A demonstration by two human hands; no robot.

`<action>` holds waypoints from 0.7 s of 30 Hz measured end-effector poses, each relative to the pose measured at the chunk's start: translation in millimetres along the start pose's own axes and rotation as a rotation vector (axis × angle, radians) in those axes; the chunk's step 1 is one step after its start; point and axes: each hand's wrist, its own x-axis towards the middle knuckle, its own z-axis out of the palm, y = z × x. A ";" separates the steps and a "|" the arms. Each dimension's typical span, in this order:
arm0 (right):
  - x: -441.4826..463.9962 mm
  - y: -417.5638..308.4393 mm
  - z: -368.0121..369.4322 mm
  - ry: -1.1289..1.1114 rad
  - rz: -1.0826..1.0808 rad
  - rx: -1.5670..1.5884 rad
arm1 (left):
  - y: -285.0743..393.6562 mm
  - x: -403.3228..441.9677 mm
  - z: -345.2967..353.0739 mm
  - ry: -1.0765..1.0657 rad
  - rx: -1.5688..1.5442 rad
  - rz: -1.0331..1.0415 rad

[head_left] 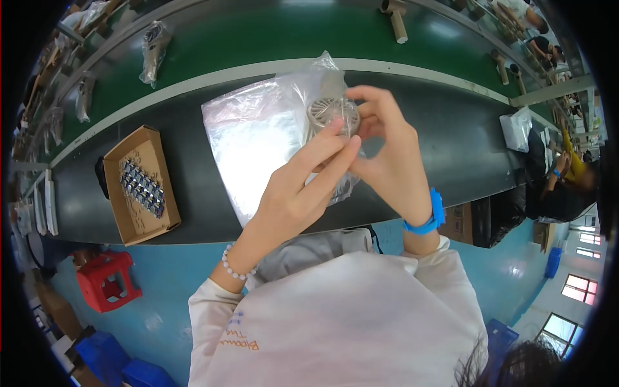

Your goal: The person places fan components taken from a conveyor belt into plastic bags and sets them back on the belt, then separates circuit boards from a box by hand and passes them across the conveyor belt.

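Observation:
A beige handheld fan (331, 111) with a round grille is in front of me, inside a clear plastic bag (325, 64). My left hand (293, 187) reaches across from the left, its fingers closed on the lower edge of the fan and bag. On the right side, my right hand (393, 151) curls its fingers and thumb around the bagged fan. The fingertips behind the fan are partly hidden. Under and beside my left hand lies a stack of shiny clear plastic bags (248, 138) on the dark work table (445, 142).
At the left of the table stands an open cardboard box (169, 200) with a dark patterned strip of small parts. A green conveyor (258, 39) beyond the table carries bagged fans (153, 55) and a bare fan (396, 22). A red stool (106, 280) is at lower left. Other people sit at far right.

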 end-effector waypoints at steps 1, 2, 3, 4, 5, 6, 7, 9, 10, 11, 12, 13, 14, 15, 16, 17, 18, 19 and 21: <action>6.0 1.3 -3.0 -0.005 0.005 -0.009 | -0.4 1.6 -0.1 0.000 0.002 0.000; 13.2 7.6 -2.7 -0.005 0.001 -0.009 | -0.8 2.9 -2.1 0.027 -0.065 -0.076; 20.9 18.4 -2.7 0.005 -0.143 -0.085 | -1.7 5.5 -2.7 0.054 -0.132 -0.153; 26.2 23.3 -3.9 0.018 -0.287 -0.164 | -5.0 6.2 -2.9 0.103 -0.187 -0.205; 29.5 22.8 -4.7 0.024 -0.382 -0.189 | -7.6 8.8 -6.3 0.152 -0.224 -0.253; 32.1 22.8 -7.1 -0.026 -0.471 -0.203 | -11.4 11.8 -12.1 0.200 -0.263 -0.301; 33.2 24.3 -8.5 -0.077 -0.564 -0.219 | -15.4 12.8 -17.7 0.194 -0.341 -0.370; 37.4 33.0 -0.7 -0.132 -0.571 -0.246 | -18.6 18.7 -22.8 0.198 -0.510 -0.410; 42.8 37.4 5.4 -0.171 -0.586 -0.250 | -20.1 20.7 -25.0 0.189 -0.679 -0.455; 48.4 39.0 8.6 -0.210 -0.601 -0.255 | -18.8 23.1 -21.1 0.178 -0.747 -0.448; 57.7 39.0 8.0 -0.281 -0.527 -0.150 | -15.9 25.8 -17.1 0.183 -0.678 -0.409; 68.0 48.7 0.0 -0.258 -0.500 -0.111 | -11.0 29.4 -5.0 0.187 -0.604 -0.364; 82.1 55.6 -2.2 -0.239 -0.466 -0.069 | -8.3 27.3 0.6 0.193 -0.398 -0.290; 105.4 58.1 -1.3 -0.183 -0.547 -0.027 | -1.2 25.0 0.4 0.142 -0.214 -0.255; 125.7 51.6 -4.3 -0.203 -0.514 0.025 | 7.7 18.9 -3.2 0.083 -0.032 -0.225; 155.4 67.7 -0.4 -0.216 -0.429 0.252 | 12.8 5.3 2.2 0.017 0.081 -0.218; 181.5 67.0 -6.1 -0.259 -0.388 0.360 | 16.2 -12.5 6.0 -0.099 0.186 -0.200; 215.3 83.5 -6.3 -0.209 -0.337 0.421 | 18.0 -31.8 10.8 -0.216 0.288 -0.180; 265.0 84.5 -10.4 0.024 -0.077 0.160 | 16.6 -71.3 15.9 -0.296 0.305 -0.219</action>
